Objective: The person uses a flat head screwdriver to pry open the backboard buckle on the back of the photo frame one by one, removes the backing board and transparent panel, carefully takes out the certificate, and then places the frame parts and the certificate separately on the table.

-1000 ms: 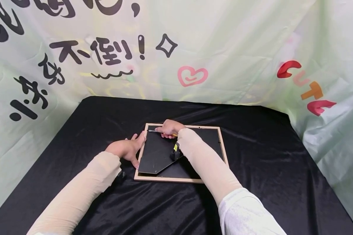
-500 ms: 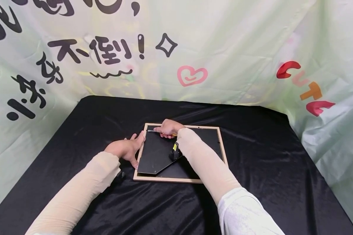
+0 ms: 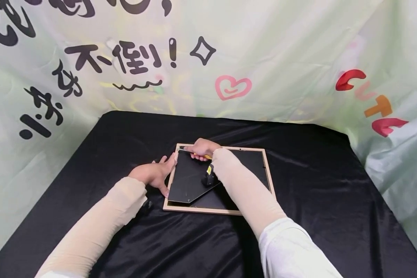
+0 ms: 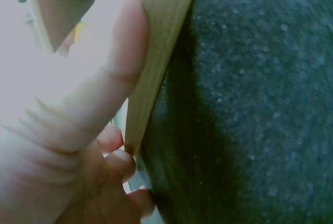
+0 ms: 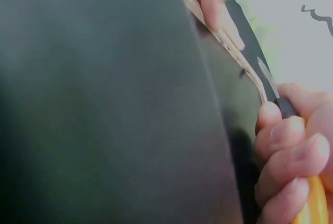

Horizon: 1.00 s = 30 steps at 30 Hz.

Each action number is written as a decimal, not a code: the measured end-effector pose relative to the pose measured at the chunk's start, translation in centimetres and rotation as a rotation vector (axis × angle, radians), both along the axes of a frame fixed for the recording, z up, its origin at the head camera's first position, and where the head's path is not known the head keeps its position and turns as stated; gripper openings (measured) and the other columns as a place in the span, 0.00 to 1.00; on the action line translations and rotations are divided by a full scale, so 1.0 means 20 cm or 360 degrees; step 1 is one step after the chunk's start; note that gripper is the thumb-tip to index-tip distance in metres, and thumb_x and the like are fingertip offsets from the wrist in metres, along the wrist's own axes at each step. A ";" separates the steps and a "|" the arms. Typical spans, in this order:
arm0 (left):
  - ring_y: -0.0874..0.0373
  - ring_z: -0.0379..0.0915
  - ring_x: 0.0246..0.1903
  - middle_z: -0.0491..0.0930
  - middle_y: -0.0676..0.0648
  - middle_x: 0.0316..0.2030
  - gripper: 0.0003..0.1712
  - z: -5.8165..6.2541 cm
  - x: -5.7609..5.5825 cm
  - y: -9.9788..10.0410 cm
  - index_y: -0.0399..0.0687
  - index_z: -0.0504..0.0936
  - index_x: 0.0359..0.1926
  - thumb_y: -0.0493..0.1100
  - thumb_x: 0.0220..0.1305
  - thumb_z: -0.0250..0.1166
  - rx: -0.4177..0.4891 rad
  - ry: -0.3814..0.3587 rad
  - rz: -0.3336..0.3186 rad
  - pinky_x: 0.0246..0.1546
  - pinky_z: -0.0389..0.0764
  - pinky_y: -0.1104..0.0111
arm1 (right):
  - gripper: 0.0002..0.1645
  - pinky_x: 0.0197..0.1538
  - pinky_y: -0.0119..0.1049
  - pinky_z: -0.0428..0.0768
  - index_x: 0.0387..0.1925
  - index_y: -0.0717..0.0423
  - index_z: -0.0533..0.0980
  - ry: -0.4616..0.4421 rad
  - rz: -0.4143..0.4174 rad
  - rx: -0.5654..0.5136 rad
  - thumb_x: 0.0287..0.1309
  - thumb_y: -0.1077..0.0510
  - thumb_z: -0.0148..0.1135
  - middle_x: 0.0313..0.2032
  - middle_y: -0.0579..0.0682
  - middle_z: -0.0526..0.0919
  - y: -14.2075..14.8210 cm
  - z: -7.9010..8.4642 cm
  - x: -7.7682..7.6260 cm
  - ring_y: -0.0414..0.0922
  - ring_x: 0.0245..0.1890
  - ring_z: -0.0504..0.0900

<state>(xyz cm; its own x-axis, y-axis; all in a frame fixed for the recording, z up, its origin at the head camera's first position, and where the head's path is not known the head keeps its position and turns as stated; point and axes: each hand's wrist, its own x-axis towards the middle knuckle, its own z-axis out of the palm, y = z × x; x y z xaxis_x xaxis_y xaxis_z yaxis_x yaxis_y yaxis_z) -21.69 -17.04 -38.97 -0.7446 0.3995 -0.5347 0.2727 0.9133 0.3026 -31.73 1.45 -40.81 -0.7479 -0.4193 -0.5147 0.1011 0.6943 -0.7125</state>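
A light wooden picture frame lies back up on the black cloth. Inside it a black board with a slanted corner stands slightly raised at its near edge. My left hand is spread along the frame's left side, thumb near the lower corner, fingers toward the upper one. In the left wrist view its thumb presses the outer wood. My right hand grips a screwdriver by its yellow handle. Its flat metal tip points left, right by the frame's far left corner.
Black cloth covers the table all round the frame. Behind and beside it hangs a pale printed curtain. A small black camera on the right wrist hangs over the board. Small dark tabs show on the frame's inner right edge.
The right hand and screwdriver tip have moved slightly away from me, closer to the frame's far edge. The left hand stays at the left side. The head view has shifted a little.
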 end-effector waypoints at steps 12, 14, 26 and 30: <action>0.40 0.23 0.73 0.34 0.38 0.75 0.83 0.00 -0.02 0.02 0.35 0.21 0.72 0.48 0.39 0.82 -0.0056 -0.0027 0.0005 0.68 0.36 0.44 | 0.29 0.15 0.29 0.64 0.16 0.56 0.74 0.0013 0.0051 0.0116 0.67 0.42 0.55 0.11 0.45 0.68 0.07 0.02 0.00 0.37 0.09 0.64; 0.40 0.23 0.73 0.35 0.38 0.75 0.83 -0.01 -0.02 0.02 0.35 0.21 0.72 0.48 0.39 0.82 -0.0047 -0.0026 0.0006 0.68 0.37 0.43 | 0.29 0.15 0.29 0.64 0.16 0.56 0.75 0.0028 0.0073 0.0124 0.67 0.42 0.55 0.11 0.45 0.69 0.07 0.01 0.01 0.37 0.09 0.65; 0.40 0.23 0.73 0.31 0.37 0.75 0.84 -0.01 -0.02 0.02 0.34 0.22 0.72 0.49 0.37 0.83 -0.0027 -0.0029 0.0028 0.68 0.35 0.44 | 0.29 0.15 0.28 0.64 0.17 0.56 0.75 0.0081 0.0068 0.0113 0.68 0.42 0.54 0.11 0.44 0.68 0.07 0.02 0.03 0.37 0.09 0.65; 0.40 0.23 0.72 0.32 0.37 0.75 0.84 -0.01 -0.01 0.02 0.35 0.21 0.72 0.48 0.38 0.82 -0.0027 -0.0037 0.0029 0.68 0.35 0.45 | 0.29 0.15 0.28 0.64 0.17 0.57 0.75 0.0075 0.0065 0.0113 0.68 0.43 0.54 0.11 0.45 0.69 0.07 0.02 0.03 0.36 0.08 0.65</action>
<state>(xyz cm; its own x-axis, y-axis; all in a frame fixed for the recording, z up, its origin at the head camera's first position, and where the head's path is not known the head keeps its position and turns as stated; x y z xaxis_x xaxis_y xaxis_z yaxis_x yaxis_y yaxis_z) -21.86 -16.61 -39.16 -0.7388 0.3771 -0.5586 0.2492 0.9229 0.2934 -31.19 2.77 -40.44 -0.7550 -0.4135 -0.5089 0.0392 0.7463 -0.6645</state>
